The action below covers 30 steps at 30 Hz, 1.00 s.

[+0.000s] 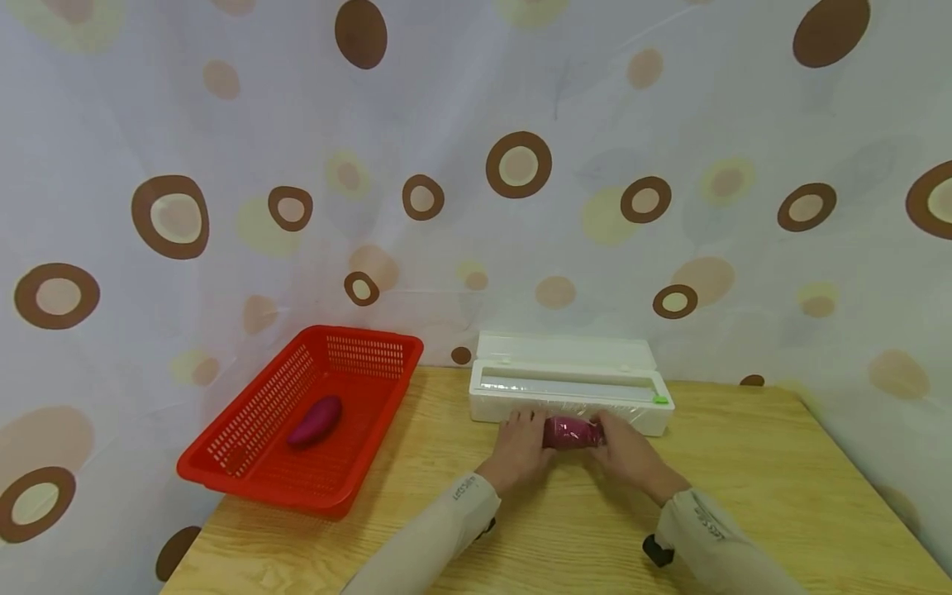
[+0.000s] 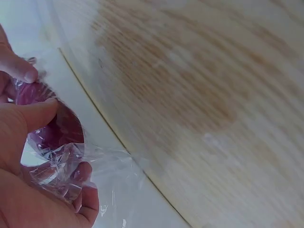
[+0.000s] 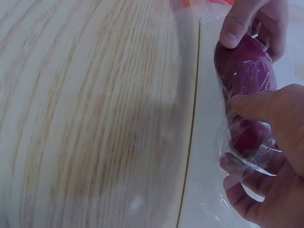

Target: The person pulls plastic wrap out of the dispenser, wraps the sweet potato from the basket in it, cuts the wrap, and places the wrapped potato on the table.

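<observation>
A purple sweet potato [image 1: 571,432] lies crosswise in front of the white cling film box [image 1: 565,411], with clear film around it. My left hand [image 1: 521,446] grips its left end, and my right hand [image 1: 627,450] holds the right end. Seen from the left wrist, the left thumb presses on the wrapped sweet potato [image 2: 66,126] while crumpled cling film [image 2: 59,171] bunches by the fingers. The right wrist view shows the right thumb on the sweet potato's [image 3: 247,71] side. Loose film trails below the curled right fingers [image 3: 242,197].
A red plastic basket [image 1: 372,421] stands at the left with another purple sweet potato [image 1: 316,420] inside. The film box's lid [image 1: 565,350] is raised against the patterned curtain [image 1: 446,273], and a green slider [image 1: 659,400] sits at its right end. Everything stands on a wooden table [image 1: 744,471].
</observation>
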### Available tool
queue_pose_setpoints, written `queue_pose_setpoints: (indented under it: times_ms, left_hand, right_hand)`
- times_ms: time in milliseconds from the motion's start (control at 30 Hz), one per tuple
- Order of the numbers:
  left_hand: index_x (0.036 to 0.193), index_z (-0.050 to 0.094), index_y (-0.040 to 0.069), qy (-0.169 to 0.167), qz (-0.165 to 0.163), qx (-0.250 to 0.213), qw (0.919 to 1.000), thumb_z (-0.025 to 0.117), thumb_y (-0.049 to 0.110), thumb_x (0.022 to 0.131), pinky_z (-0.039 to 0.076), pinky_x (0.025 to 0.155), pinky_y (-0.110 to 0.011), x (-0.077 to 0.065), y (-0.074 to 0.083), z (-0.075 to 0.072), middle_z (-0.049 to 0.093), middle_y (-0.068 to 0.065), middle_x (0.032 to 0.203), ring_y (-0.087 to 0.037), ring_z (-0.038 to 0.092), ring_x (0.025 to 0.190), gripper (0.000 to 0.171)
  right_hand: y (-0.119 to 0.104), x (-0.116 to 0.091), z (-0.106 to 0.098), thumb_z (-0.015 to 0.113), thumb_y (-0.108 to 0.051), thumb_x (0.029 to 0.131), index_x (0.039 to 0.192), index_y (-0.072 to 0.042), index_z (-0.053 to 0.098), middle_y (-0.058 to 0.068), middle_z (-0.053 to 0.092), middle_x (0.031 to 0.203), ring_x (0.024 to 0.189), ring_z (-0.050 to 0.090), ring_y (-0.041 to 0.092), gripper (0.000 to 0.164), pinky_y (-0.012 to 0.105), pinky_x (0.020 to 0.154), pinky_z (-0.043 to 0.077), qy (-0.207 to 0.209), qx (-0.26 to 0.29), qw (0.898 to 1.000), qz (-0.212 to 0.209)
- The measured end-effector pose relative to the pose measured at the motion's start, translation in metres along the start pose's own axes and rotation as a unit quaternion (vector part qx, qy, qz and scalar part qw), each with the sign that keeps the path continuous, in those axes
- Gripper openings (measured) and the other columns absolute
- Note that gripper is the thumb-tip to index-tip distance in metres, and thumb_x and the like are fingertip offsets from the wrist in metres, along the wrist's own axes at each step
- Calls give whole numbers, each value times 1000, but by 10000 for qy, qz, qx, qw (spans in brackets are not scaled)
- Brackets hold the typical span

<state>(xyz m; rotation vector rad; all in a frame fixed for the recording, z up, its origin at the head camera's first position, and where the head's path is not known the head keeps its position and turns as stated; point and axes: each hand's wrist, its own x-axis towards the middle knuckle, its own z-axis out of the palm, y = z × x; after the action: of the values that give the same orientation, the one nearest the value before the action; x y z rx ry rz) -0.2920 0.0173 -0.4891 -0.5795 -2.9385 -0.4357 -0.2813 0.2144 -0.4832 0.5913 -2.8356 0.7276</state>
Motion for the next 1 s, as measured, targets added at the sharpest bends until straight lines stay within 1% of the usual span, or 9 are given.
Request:
queue_pose_setpoints:
  times_ms: [67, 133, 233, 367, 467, 667, 867, 933, 1000]
  left_hand:
    - [129, 48, 12, 18, -80, -3, 10000, 66, 36, 88, 39, 97, -38, 1, 0, 1, 53, -5, 122, -21, 48, 113, 51]
    - [129, 48, 13, 47, -122, -7, 9999, 64, 37, 89, 38, 98, -39, 2, 0, 1, 54, -5, 123, -21, 49, 114, 49]
    - [128, 48, 15, 78, -93, 118, 9999, 63, 37, 90, 39, 97, -38, 3, 0, 0, 55, -4, 122, -21, 49, 113, 47]
    - [129, 49, 19, 71, -2, 335, 9994, 63, 35, 90, 40, 94, -37, 3, 0, 1, 55, -3, 118, -20, 49, 110, 45]
    - [128, 50, 21, 53, 54, 381, 9992, 64, 33, 89, 41, 91, -37, 3, 0, 2, 55, -3, 116, -20, 51, 107, 43]
    - [118, 52, 18, 12, 170, 298, 9994, 70, 25, 85, 45, 86, -35, 6, 2, 5, 57, -3, 109, -19, 54, 99, 38]
    - [115, 53, 21, -156, 243, 596, 9978, 74, 25, 81, 44, 89, -36, 6, 3, 7, 57, -2, 109, -20, 53, 104, 41]
    - [115, 53, 22, -188, 262, 671, 9972, 76, 26, 79, 43, 89, -36, 5, 3, 6, 58, -2, 109, -20, 53, 104, 42]
    - [115, 53, 22, -218, 241, 745, 9967, 76, 27, 79, 43, 87, -36, 5, 4, 6, 58, -2, 108, -20, 53, 103, 43]
  right_hand:
    - [1, 1, 1, 68, -10, 85, 110, 0, 53, 11, 61, 98, 92, 61, 28, 31, 45, 81, 50, -54, -32, 9999, 160]
    - [1, 1, 1, 67, -11, 87, 110, -1, 53, 10, 61, 97, 92, 61, 27, 28, 43, 80, 50, -86, -86, 9996, 235]
    - [2, 2, 2, 66, -9, 87, 109, 1, 53, 11, 61, 97, 91, 61, 28, 27, 43, 79, 51, -75, -159, 9998, 124]
    - [5, 3, 4, 68, -8, 86, 108, 2, 53, 15, 57, 99, 92, 60, 31, 29, 46, 79, 50, 49, -246, 9997, -70]
    - [8, 4, 8, 71, -7, 83, 106, 1, 53, 15, 55, 98, 91, 60, 31, 30, 45, 78, 50, 74, -207, 9997, -89]
    - [11, 5, 10, 72, -5, 81, 103, 0, 54, 10, 56, 96, 91, 58, 27, 29, 42, 79, 49, -102, 10, 9999, -42]
    - [9, 4, 8, 69, -4, 81, 105, 0, 57, 8, 59, 98, 94, 59, 25, 28, 43, 83, 49, -510, 167, 9983, 242]
    - [10, 3, 8, 68, -5, 82, 107, 0, 58, 9, 61, 99, 95, 59, 26, 26, 44, 84, 48, -551, 202, 9978, 295]
    - [10, 1, 4, 65, -6, 85, 110, 1, 59, 12, 63, 103, 98, 60, 30, 26, 47, 87, 47, -543, 223, 9979, 258]
